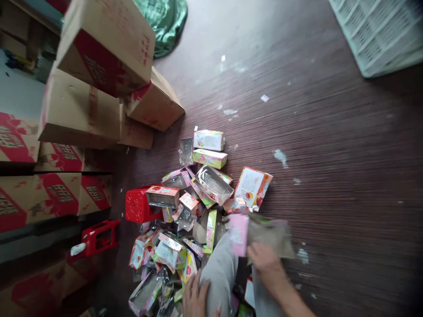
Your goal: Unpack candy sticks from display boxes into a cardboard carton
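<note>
In the head view, my right hand [266, 260] is closed on a packaging box [238, 233] with a pink panel and a grey-brown side, smeared by motion. My left hand [195, 296] lies against my grey trouser leg [220, 273], fingers stretched out and apart, holding nothing. Around my legs is a heap of small fruit-printed boxes, many crumpled or open. Close to my right hand lies an orange and white box [253, 187]. A box with a clear, shiny face [213, 182] rests on top of the heap, and a green and pink box [210, 158] lies behind it.
Large cardboard cartons [105, 48] are stacked at left, with more carton rows [56, 196] below. A red plastic stool [137, 204] touches the heap; another red plastic piece [101, 237] is nearby. A white crate [380, 35] stands at upper right, a green sack [167, 24] at top.
</note>
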A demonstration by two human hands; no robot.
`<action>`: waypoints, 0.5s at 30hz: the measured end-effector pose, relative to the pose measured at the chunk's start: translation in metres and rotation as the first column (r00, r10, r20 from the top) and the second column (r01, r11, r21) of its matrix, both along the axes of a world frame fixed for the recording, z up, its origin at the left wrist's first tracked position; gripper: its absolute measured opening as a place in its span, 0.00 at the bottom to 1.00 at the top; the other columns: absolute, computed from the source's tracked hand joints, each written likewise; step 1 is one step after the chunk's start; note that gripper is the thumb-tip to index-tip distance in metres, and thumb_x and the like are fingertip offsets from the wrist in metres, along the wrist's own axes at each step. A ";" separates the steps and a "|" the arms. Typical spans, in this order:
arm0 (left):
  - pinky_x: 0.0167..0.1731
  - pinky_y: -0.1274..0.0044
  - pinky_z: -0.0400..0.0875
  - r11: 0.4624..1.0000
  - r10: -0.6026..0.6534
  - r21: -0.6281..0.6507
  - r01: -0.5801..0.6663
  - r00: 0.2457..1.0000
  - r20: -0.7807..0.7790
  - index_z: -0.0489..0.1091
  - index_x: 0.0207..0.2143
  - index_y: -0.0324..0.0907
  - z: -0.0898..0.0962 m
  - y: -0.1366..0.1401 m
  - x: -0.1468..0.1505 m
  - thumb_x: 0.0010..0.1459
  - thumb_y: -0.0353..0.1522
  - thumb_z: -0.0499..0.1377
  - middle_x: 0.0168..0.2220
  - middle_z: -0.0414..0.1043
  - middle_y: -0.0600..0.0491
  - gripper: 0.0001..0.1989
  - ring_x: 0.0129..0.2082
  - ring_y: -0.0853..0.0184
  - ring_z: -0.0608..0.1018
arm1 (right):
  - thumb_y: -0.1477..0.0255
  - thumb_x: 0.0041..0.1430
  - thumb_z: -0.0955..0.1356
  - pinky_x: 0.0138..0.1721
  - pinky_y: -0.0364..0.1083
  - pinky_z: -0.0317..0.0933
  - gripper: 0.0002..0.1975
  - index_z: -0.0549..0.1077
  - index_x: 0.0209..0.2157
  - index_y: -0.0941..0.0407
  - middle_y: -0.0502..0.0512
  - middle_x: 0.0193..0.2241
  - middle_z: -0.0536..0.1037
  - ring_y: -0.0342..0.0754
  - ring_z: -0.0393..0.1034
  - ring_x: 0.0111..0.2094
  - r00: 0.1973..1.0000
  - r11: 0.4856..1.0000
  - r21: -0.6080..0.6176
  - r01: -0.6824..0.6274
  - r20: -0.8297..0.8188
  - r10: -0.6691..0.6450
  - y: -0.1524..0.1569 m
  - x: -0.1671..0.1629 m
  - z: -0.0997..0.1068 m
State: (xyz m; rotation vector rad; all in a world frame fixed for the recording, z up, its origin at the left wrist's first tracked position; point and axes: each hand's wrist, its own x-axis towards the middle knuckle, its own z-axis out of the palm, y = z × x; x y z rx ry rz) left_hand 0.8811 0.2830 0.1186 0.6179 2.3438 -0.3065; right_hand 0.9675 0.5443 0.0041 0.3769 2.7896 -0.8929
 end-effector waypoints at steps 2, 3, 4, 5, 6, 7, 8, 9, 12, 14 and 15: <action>0.63 0.55 0.63 0.995 0.083 0.046 -0.092 0.983 0.166 0.75 0.56 0.43 0.011 0.012 0.000 0.53 0.42 0.61 0.62 0.69 0.42 0.28 0.63 0.46 0.69 | 0.82 0.58 0.66 0.34 0.50 0.54 0.09 0.72 0.31 0.53 0.56 0.28 0.73 0.54 0.65 0.31 0.991 0.991 -0.023 -0.129 -0.038 0.128 -0.049 -0.056 0.046; 0.64 0.57 0.62 0.988 0.126 0.055 -0.142 0.963 0.238 0.74 0.57 0.40 0.019 0.018 0.000 0.55 0.41 0.58 0.61 0.70 0.41 0.29 0.62 0.48 0.69 | 0.82 0.59 0.65 0.36 0.50 0.56 0.09 0.73 0.34 0.53 0.57 0.31 0.75 0.55 0.66 0.34 0.981 0.981 -0.030 -0.191 -0.047 0.189 -0.069 -0.079 0.065; 0.65 0.60 0.61 0.979 0.169 0.059 -0.194 0.943 0.285 0.72 0.58 0.38 0.028 0.023 0.000 0.56 0.40 0.56 0.60 0.70 0.41 0.29 0.62 0.51 0.69 | 0.81 0.60 0.66 0.39 0.51 0.58 0.08 0.74 0.37 0.54 0.57 0.34 0.76 0.55 0.68 0.37 0.976 0.976 -0.036 -0.216 -0.010 0.216 -0.084 -0.096 0.083; 0.65 0.62 0.60 0.967 0.217 0.062 -0.247 0.928 0.304 0.72 0.58 0.38 0.038 0.027 -0.001 0.57 0.38 0.54 0.60 0.70 0.41 0.29 0.62 0.53 0.68 | 0.80 0.60 0.67 0.40 0.51 0.59 0.08 0.74 0.39 0.55 0.58 0.36 0.77 0.56 0.69 0.39 0.972 0.971 -0.058 -0.232 0.034 0.234 -0.092 -0.106 0.097; 0.65 0.64 0.60 0.951 0.269 0.069 -0.302 0.916 0.298 0.71 0.58 0.37 0.048 0.030 -0.002 0.57 0.37 0.53 0.60 0.70 0.41 0.28 0.62 0.54 0.68 | 0.79 0.61 0.68 0.41 0.51 0.59 0.07 0.74 0.40 0.55 0.58 0.38 0.77 0.56 0.69 0.40 0.968 0.969 -0.077 -0.233 0.078 0.239 -0.092 -0.110 0.110; 0.65 0.65 0.59 0.932 0.319 0.082 -0.354 0.905 0.280 0.71 0.58 0.37 0.059 0.031 -0.003 0.58 0.37 0.51 0.60 0.70 0.40 0.28 0.62 0.55 0.68 | 0.77 0.61 0.68 0.41 0.50 0.60 0.07 0.75 0.41 0.56 0.58 0.38 0.78 0.56 0.70 0.41 0.964 0.969 -0.091 -0.230 0.118 0.240 -0.086 -0.106 0.121; 0.64 0.66 0.60 0.912 0.360 0.103 -0.398 0.894 0.265 0.71 0.58 0.37 0.069 0.031 -0.005 0.58 0.37 0.50 0.60 0.70 0.40 0.27 0.62 0.56 0.68 | 0.76 0.61 0.69 0.41 0.49 0.60 0.06 0.75 0.41 0.56 0.58 0.38 0.78 0.55 0.71 0.41 0.960 0.970 -0.097 -0.225 0.149 0.237 -0.074 -0.096 0.131; 0.64 0.67 0.60 0.892 0.393 0.124 -0.435 0.881 0.263 0.71 0.58 0.36 0.078 0.028 -0.007 0.59 0.37 0.50 0.59 0.70 0.40 0.27 0.61 0.56 0.69 | 0.75 0.62 0.69 0.40 0.49 0.60 0.06 0.75 0.41 0.56 0.58 0.38 0.78 0.55 0.72 0.40 0.957 0.971 -0.093 -0.219 0.172 0.232 -0.058 -0.080 0.139; 0.62 0.69 0.61 0.829 0.483 0.158 -0.536 0.830 0.279 0.72 0.56 0.37 0.106 0.002 -0.012 0.60 0.38 0.50 0.57 0.72 0.38 0.27 0.60 0.55 0.71 | 0.74 0.63 0.67 0.41 0.48 0.61 0.07 0.76 0.40 0.56 0.60 0.39 0.79 0.55 0.74 0.41 0.930 0.983 -0.043 -0.176 0.321 0.180 0.007 -0.011 0.160; 0.59 0.69 0.64 0.777 0.554 0.149 -0.611 0.777 0.298 0.74 0.54 0.37 0.124 -0.026 -0.011 0.60 0.39 0.49 0.55 0.74 0.37 0.25 0.58 0.54 0.73 | 0.74 0.64 0.64 0.41 0.49 0.63 0.10 0.77 0.41 0.57 0.65 0.41 0.79 0.59 0.75 0.44 0.861 0.984 0.002 -0.179 0.484 0.156 0.050 0.037 0.173; 0.57 0.69 0.66 0.748 0.591 0.136 -0.650 0.745 0.309 0.74 0.52 0.38 0.133 -0.043 -0.008 0.61 0.40 0.49 0.53 0.76 0.37 0.25 0.56 0.54 0.75 | 0.72 0.64 0.64 0.41 0.50 0.64 0.11 0.77 0.43 0.57 0.66 0.43 0.79 0.60 0.75 0.45 0.831 0.986 -0.005 -0.167 0.537 0.143 0.068 0.059 0.180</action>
